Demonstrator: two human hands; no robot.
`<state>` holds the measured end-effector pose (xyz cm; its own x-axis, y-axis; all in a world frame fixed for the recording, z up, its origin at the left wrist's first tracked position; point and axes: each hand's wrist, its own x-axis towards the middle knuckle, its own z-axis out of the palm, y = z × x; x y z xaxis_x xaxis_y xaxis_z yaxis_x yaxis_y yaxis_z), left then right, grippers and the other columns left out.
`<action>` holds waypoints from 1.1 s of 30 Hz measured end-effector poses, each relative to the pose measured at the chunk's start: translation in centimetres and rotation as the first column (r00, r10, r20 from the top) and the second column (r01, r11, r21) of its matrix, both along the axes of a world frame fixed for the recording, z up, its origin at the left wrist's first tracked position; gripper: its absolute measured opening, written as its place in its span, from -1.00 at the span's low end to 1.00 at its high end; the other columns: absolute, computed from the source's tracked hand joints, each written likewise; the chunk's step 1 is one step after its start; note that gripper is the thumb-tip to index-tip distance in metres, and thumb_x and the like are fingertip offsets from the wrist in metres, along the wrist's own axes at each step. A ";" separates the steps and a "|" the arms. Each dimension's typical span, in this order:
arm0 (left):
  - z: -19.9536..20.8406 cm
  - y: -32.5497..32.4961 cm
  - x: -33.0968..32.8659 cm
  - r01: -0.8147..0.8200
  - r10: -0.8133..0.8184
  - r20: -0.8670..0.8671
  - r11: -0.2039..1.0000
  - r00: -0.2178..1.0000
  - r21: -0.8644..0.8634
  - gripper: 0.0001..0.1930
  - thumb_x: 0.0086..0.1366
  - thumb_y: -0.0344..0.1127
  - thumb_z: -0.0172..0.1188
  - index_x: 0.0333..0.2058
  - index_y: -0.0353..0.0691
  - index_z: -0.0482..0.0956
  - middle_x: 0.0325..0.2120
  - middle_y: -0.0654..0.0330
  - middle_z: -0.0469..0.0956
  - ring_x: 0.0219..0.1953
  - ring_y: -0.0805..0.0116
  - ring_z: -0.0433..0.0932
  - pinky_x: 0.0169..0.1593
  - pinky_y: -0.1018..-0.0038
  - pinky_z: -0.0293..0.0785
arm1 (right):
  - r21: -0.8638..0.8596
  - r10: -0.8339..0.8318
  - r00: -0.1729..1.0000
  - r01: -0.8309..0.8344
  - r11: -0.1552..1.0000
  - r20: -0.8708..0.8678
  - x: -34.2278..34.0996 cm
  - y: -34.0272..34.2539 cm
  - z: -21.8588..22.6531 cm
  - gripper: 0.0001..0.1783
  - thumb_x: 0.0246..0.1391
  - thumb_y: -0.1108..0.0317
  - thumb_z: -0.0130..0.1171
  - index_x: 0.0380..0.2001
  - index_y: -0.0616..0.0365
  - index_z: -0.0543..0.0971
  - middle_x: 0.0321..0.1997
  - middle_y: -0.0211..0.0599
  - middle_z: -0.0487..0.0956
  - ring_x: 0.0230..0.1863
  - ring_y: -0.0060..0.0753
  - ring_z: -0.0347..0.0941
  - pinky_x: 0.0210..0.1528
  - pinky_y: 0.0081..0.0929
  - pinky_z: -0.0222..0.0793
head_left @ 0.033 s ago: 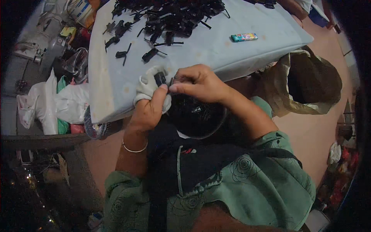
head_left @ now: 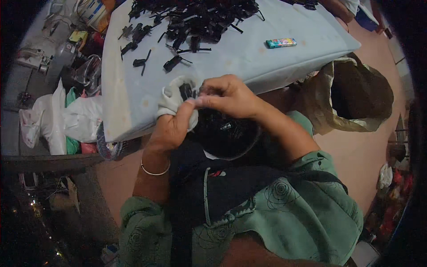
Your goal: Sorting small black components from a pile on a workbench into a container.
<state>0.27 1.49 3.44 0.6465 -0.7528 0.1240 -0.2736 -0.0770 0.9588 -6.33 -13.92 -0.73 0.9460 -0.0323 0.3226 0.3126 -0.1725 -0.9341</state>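
Note:
My left hand (head_left: 171,128), its fingers wrapped in a white glove or cloth (head_left: 167,101) with the thumb bare, grips a small black plastic part (head_left: 186,91). Against the side of that part, my right hand (head_left: 233,97) is closed in a pinch; what lies between its fingertips is hidden and slightly blurred. Both hands meet just past the near edge of a pale padded surface (head_left: 222,66). Farther off on it lies a heap of similar black parts (head_left: 195,22) with thin arms, a few of them loose nearer to me. Below the hands sits a dark round container (head_left: 229,138).
A small green, colourful packet (head_left: 281,42) lies right of the heap. On the right stands an open brown sack (head_left: 331,102) on the floor. White plastic bags (head_left: 82,116) and assorted clutter crowd the left side.
The gloved left hand has shifted slightly right, and the black part in it has turned a little. My right fingertips now sit closer against the part.

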 end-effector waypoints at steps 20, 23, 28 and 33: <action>-2.3 -0.1 0.9 -0.154 0.072 0.514 0.981 0.855 0.118 -0.72 0.03 -0.43 -0.14 -0.23 -0.36 0.31 -0.42 -0.08 0.39 -0.37 0.06 0.42 -0.24 0.31 0.34 | 0.081 -0.124 0.992 0.124 0.989 -0.006 1.3 3.5 -1.6 -0.71 0.15 0.29 -0.14 -0.51 0.29 0.41 -0.65 -0.36 0.35 -0.51 -0.65 0.15 -0.43 -0.56 0.21; -2.1 0.4 0.8 -0.174 0.090 0.504 0.977 0.859 0.122 -0.72 0.03 -0.44 -0.14 -0.24 -0.37 0.32 -0.44 -0.08 0.40 -0.37 0.08 0.43 -0.25 0.33 0.35 | -0.148 -0.236 0.967 0.248 0.957 0.094 1.4 4.3 -1.5 -0.70 0.15 0.29 -0.13 -0.53 0.29 0.41 -0.65 -0.37 0.37 -0.50 -0.70 0.14 -0.44 -0.58 0.21; -1.9 1.4 0.8 -0.196 0.122 0.524 0.977 0.843 0.087 -0.74 0.05 -0.44 -0.12 -0.25 -0.37 0.33 -0.46 -0.07 0.41 -0.38 0.09 0.43 -0.26 0.36 0.35 | -0.047 -0.084 0.996 0.083 0.995 -0.040 2.0 4.0 -0.5 -0.71 0.12 0.30 -0.11 -0.55 0.30 0.40 -0.67 -0.20 0.37 -0.61 -0.48 0.18 -0.49 -0.48 0.22; -1.4 2.9 1.0 0.036 -0.196 0.498 0.949 0.845 0.312 -0.72 0.12 -0.40 -0.01 -0.17 -0.35 0.35 -0.44 -0.02 0.44 -0.34 0.19 0.44 -0.23 0.42 0.34 | -0.458 -0.265 0.952 0.306 0.835 0.154 3.8 0.2 0.9 -0.72 0.05 0.25 -0.04 -0.58 0.25 0.39 -0.64 -0.13 0.42 -0.64 -0.12 0.23 -0.54 -0.34 0.24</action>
<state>1.24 4.38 2.02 0.4526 -0.8718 0.1873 -0.7455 -0.2547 0.6159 -2.53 -13.75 0.17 0.8882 -0.1219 0.4430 0.2516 -0.6778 -0.6909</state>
